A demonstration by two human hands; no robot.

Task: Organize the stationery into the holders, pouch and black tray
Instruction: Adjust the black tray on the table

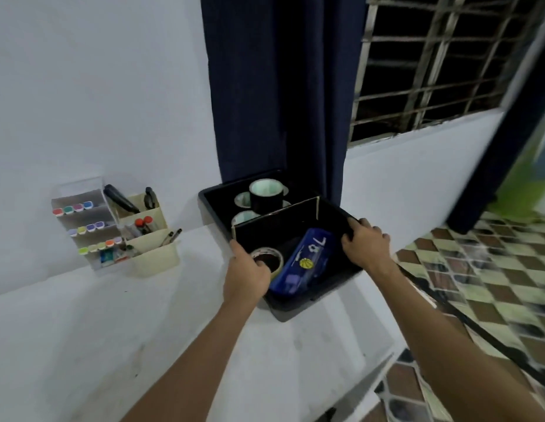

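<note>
Both hands clamped on the black tray: left hand (247, 271) on its near-left rim, right hand (365, 243) on its right rim. Tray (301, 304) on the surface (113, 330), overhanging the right edge, long axis running away. Inside: pouch (304, 263), tape rolls (266, 194). Holders (119, 226) well left, nothing between.

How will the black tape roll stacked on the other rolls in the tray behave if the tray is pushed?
The black tape roll sits on lower rolls, so it may slide off. It lies flat, so rolling seems unlikely. The black tray walls should contain it.
</note>
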